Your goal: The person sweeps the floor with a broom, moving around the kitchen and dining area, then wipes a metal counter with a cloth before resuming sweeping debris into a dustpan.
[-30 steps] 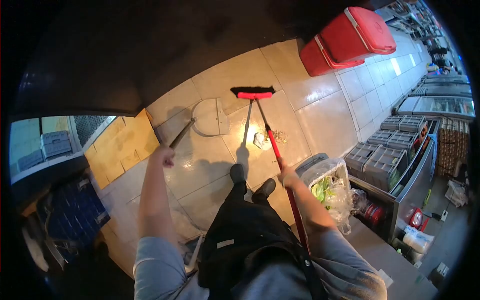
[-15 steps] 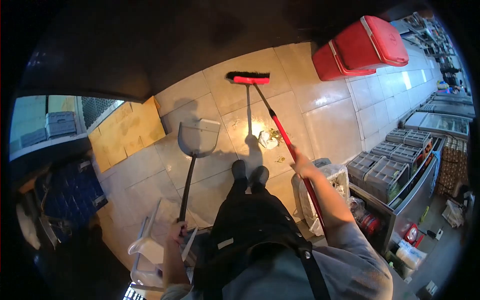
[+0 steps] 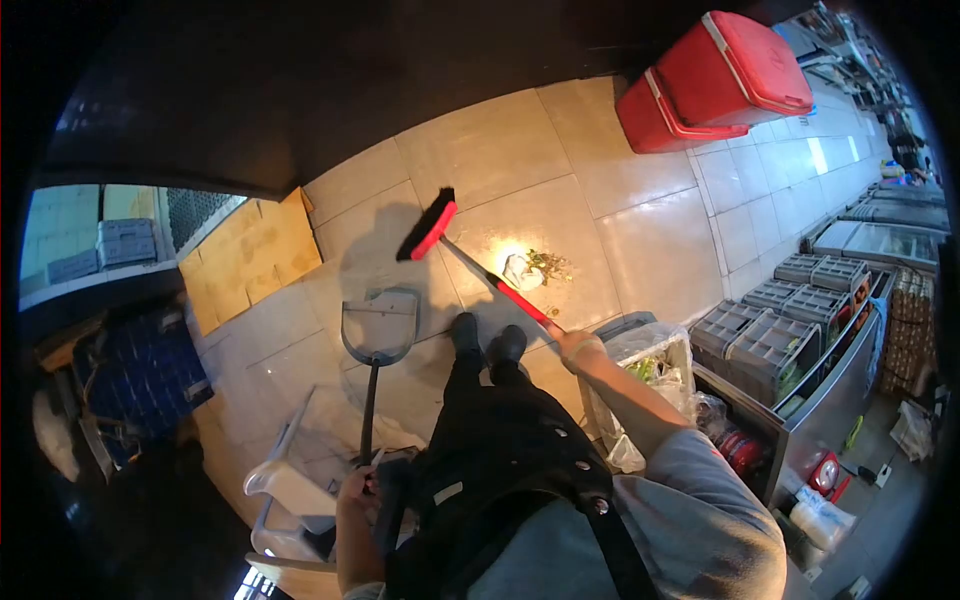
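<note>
My left hand (image 3: 358,488) is closed round the black handle of a long-handled dustpan (image 3: 380,325), whose grey pan lies on the tiles ahead and left of my feet. In my right hand (image 3: 578,348) is the red pole of a broom (image 3: 428,232). Its red head with black bristles is tilted, up and to the right of the dustpan and apart from it. A crumpled white scrap (image 3: 520,272) with leafy debris (image 3: 550,266) beside it lies on the floor, just beyond the broom pole.
Two red coolers (image 3: 735,75) stand at the upper right. Grey crates (image 3: 760,340) and a lined bin (image 3: 672,350) of green scraps are on the right. Flattened cardboard (image 3: 250,258) lies on the left, with a white plastic chair (image 3: 290,490) near my left arm.
The broom head has swung left and towards me, and turned from level to slanted. My right hand has shifted slightly left. The dustpan has moved a little nearer my body.
</note>
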Demonstrator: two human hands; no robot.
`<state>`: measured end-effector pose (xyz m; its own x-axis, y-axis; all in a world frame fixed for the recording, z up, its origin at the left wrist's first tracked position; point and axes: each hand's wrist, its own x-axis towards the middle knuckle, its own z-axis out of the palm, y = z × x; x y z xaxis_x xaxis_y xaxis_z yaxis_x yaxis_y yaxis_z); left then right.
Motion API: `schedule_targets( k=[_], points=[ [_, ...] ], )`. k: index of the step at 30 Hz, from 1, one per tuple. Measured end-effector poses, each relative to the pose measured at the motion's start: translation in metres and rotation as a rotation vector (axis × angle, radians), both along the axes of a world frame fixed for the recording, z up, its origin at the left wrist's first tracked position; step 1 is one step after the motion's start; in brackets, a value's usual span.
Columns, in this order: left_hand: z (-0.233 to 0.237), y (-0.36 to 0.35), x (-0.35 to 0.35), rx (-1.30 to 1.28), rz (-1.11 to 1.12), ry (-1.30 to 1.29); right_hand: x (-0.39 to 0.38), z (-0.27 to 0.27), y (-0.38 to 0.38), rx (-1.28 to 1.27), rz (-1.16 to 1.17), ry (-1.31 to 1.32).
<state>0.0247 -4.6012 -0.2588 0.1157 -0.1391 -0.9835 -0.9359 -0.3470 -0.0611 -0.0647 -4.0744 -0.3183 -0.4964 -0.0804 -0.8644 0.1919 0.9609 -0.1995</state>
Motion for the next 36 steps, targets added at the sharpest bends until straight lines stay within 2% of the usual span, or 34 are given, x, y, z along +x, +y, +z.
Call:
schedule_targets(
  k=[4,6,8,10,13,14,17,18,20,22,24,27,29,31,35,36],
  points=[
    [-0.016,0.005,-0.001,-0.002,-0.071,-0.017,0.075,0.031,0.056,0.142,-0.042,-0.125],
    [-0.015,0.016,-0.007,-0.001,-0.152,-0.001,0.137,0.014,0.093,0.169,-0.005,-0.097],
    [-0.006,0.038,-0.026,0.014,-0.257,0.043,0.16,0.019,0.108,0.19,-0.009,-0.097],
    [-0.004,0.058,-0.041,-0.03,-0.339,0.091,0.156,0.068,0.116,0.204,-0.06,-0.127],
    [0.003,0.085,-0.067,-0.022,-0.466,0.159,0.169,0.115,0.135,0.112,-0.296,-0.067],
    [0.003,0.095,-0.075,-0.006,-0.501,0.184,0.176,0.118,0.141,0.086,-0.388,-0.066],
    [0.002,0.12,-0.097,-0.069,-0.577,0.199,0.201,0.096,0.148,-0.004,-0.569,0.151],
    [-0.006,0.123,-0.103,-0.086,-0.618,0.198,0.201,0.079,0.146,-0.019,-0.646,0.218],
    [-0.001,0.142,-0.12,-0.066,-0.718,0.19,0.173,0.057,0.136,0.047,-0.721,0.146],
    [-0.002,0.157,-0.138,-0.05,-0.773,0.175,0.163,0.012,0.128,0.006,-0.799,0.247],
    [-0.003,0.173,-0.153,-0.071,-0.848,0.158,0.164,-0.017,0.101,0.034,-0.878,0.149],
    [-0.011,0.197,-0.169,-0.07,-0.972,0.148,0.175,0.006,0.054,0.014,-0.971,0.001],
    [-0.015,0.213,-0.18,-0.029,-1.023,0.152,0.222,-0.016,0.015,-0.031,-0.974,0.137],
    [-0.037,0.218,-0.194,0.059,-1.06,0.088,0.216,0.038,-0.009,-0.02,-1.003,-0.131],
    [-0.073,0.232,-0.218,0.111,-1.096,-0.031,0.236,0.069,-0.048,-0.163,-1.245,-0.051],
    [-0.079,0.237,-0.224,0.132,-1.079,-0.029,0.221,0.105,-0.05,-0.166,-1.308,-0.079]
  ],
)
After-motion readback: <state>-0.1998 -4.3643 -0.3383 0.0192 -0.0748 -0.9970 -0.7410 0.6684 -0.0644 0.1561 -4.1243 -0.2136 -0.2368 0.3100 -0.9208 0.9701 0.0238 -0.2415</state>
